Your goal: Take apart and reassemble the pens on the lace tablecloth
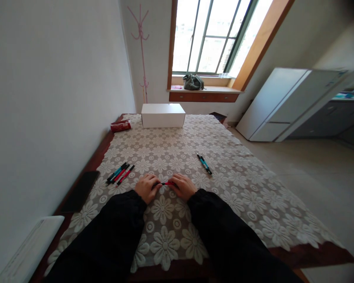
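Pens [121,173] lie near the left hand [146,186], a white box [163,118] beyond.

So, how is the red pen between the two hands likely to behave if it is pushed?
The slim, straight red pen is probably stiff. Its narrow body may roll, but the flowered tablecloth looks textured and could slow it.

table [321,253]: dark red | flowered cloth [165,151] over it | white box [163,120] on cloth | red packet [120,126]: left of box | pen bunch [122,173]: nearer, left of box | pen pair [204,164]: nearer, right of box | dark slab [81,192], maybe a tablet: nearer, farther left
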